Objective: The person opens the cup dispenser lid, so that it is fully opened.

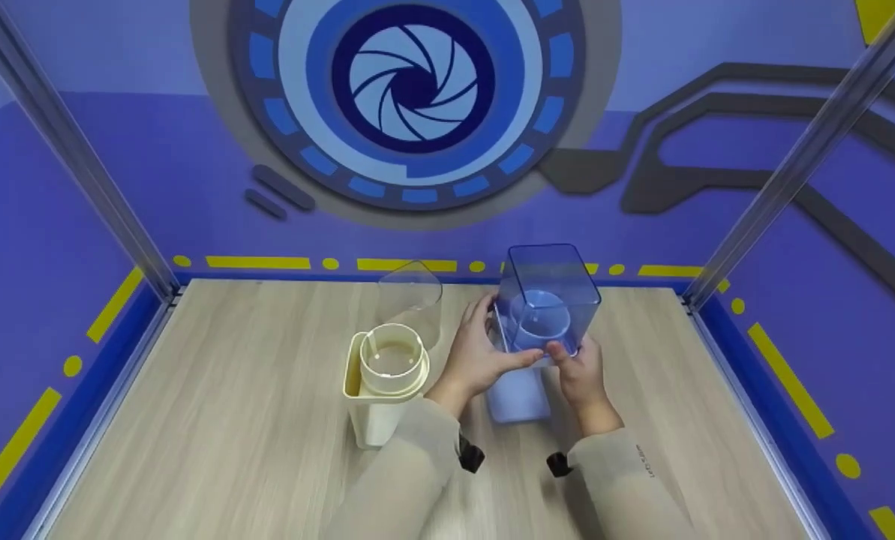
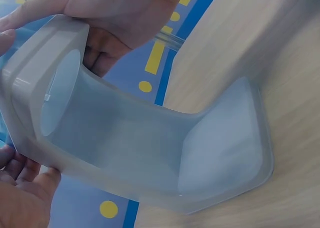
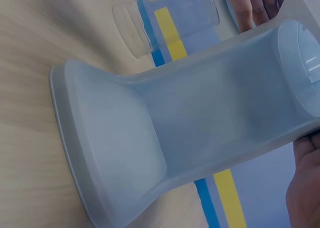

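Both hands are on a pale blue stand with a see-through blue box at its top, a round collar showing through the box. My left hand grips its left side, thumb across the front. On the right side, my right hand grips it, with the two thumbs nearly meeting. In the left wrist view, the stand shows a round opening above and a flat foot below. Whether the foot touches the table cannot be told.
Left of my hands stands a cream-coloured stand with a round collar. Behind it is a clear container. The wooden table ends at blue walls with metal posts at the corners.
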`<state>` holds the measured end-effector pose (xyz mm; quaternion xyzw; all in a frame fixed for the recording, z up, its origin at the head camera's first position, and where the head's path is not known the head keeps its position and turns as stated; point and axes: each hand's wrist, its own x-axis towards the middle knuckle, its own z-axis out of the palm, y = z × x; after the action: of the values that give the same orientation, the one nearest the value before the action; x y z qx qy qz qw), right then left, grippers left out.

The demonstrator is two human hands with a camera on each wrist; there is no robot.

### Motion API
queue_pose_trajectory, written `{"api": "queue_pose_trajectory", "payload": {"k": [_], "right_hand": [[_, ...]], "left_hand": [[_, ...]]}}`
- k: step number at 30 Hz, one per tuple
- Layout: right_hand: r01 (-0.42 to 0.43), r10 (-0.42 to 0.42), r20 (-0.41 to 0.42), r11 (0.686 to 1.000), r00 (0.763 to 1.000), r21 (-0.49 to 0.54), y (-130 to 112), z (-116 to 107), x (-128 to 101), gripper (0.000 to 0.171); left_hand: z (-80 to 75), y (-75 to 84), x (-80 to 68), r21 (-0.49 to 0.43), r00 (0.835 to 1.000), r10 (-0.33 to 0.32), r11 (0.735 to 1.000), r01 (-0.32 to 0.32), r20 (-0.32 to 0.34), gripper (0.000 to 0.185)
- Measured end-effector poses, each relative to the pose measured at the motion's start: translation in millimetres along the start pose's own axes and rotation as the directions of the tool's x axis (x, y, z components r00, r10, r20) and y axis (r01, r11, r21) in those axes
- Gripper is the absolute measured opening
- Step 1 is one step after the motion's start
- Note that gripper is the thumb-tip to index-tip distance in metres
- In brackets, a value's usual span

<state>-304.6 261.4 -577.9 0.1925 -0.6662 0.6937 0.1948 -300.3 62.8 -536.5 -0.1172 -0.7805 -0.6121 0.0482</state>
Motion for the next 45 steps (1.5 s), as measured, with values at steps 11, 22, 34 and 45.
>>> {"api": "queue_pose_trajectory", "payload": {"k": [11,22,34,45], "right_hand": [[-0.006,0.004,-0.032,0.998,0.999,-0.056,-11.2,4.5,-31.7,0.068],[-0.029,0.029,-0.026,1.000,0.999,0.000,-8.1,-1.8,-38.2,0.083],[-0.176,0.135,0.247,0.972,0.960,0.154,3.6,-33.6,-10.6,0.085],[-0.271,0.197,0.326,0.941,0.925,0.201,-8.0,-35.4,-11.5,0.092]], "left_hand": [[-2.6,0.0,-25.5,0.011,0.999,-0.002,1.000,0.002,0.033,0.133],[1.2,-4.3,-31.7,0.059,1.000,0.024,0.998,-0.025,0.010,0.130],[32.6,3.3,-51.2,0.271,0.961,0.056,0.962,0.020,-0.270,0.130],[30.2,-0.5,-54.5,0.289,0.958,0.121,0.956,-0.042,-0.261,0.133]]}}
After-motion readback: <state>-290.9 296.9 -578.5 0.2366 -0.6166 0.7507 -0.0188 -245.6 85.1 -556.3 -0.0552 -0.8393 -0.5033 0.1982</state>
